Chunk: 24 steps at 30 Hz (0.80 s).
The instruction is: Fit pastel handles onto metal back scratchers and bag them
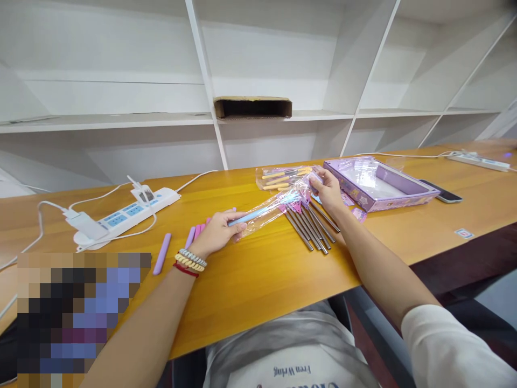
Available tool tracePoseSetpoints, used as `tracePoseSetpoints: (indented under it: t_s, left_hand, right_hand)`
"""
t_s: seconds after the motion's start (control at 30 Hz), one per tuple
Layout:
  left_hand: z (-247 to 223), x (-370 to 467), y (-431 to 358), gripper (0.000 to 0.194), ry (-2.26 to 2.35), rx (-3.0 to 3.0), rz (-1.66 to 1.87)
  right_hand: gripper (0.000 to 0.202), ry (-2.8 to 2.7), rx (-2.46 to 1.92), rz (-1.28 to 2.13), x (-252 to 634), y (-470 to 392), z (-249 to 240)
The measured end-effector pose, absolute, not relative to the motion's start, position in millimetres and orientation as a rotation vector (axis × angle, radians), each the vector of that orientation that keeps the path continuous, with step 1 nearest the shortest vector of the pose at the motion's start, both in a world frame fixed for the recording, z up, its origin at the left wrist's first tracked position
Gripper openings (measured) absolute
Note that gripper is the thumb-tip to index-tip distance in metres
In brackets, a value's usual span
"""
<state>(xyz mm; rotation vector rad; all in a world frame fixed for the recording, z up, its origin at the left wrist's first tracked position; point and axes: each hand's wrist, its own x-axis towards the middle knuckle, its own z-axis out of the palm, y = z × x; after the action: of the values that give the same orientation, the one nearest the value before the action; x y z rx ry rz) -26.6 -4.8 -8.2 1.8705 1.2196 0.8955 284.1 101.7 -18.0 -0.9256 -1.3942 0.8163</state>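
Note:
My left hand is closed on the near-left end of a light-blue stick inside a clear plastic sleeve. At the sleeve's other end, my right hand pinches the plastic between thumb and fingers. The stick is held slanted just over the table. Below and beside my right hand lie several metal rods with pink and blue tops, partly covered by the sleeve. Beyond the sleeve is a clear bag with yellow-and-dark sticks. Pink and purple sticks lie by my left hand, partly hidden behind it.
A purple box with clear film stands at the right, a phone against it. One purple stick lies apart at the left, near a white power strip with cables. White shelves behind hold a cardboard box.

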Motion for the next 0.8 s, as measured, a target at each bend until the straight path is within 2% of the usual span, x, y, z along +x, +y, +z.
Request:
tracePoseSetpoints:
  t_s: [0.2, 0.63, 0.8]
  left_hand:
    - [-6.6, -26.5, -5.9, 0.038, 1.298, 1.842, 0.918]
    - [-2.7, -40.4, -4.5, 0.049, 1.427, 1.66, 0.879]
    - [2.5, -38.4, -6.9, 0.05, 1.446, 1.651, 0.851]
  right_hand:
    - [0.01, -1.274, -0.915, 0.87, 281.6, 101.2, -14.2]
    - [0.044, -1.379, -0.879, 1.283, 309.4, 101.6, -13.6]
    - [0.031, -1.583, -0.884, 1.424, 310.2, 97.7, -11.2]
